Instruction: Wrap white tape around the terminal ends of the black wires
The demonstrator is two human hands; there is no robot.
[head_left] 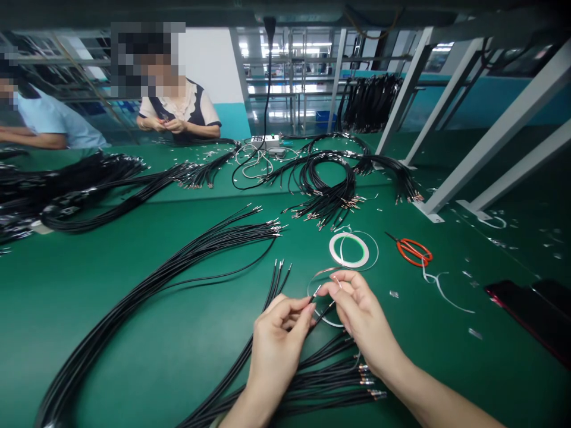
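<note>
**Head view: left hand (276,356) and right hand (363,315) work at a black cable (323,314)**

The left hand is curled nearly closed, with thumb and fingers pinching the cable just behind its metal tip. The right hand is half open, its thumb and forefinger pressed together on what looks like a thin translucent tape strip (323,272), though the strip is too fine to be sure of. The cable sits between the hands, low and right of centre in the frame. It is likely light and limp, so it should be held close to the tip, on the jacket; the strip looks flimsy and may slip or cling.

Just below the hands lies a bundle of black cables (339,380) with crimped metal ends. Above them sits a white-and-green tape roll (349,235), with orange-handled scissors (404,248) to its right. A long sweep of black cables (178,267) crosses the green bench mat (134,356) at left. A dark glossy slab (530,315) lies at the right edge. At upper centre, a co-worker (178,110) works with both hands across the bench, beside coiled cables and a steel frame (504,119).
</note>
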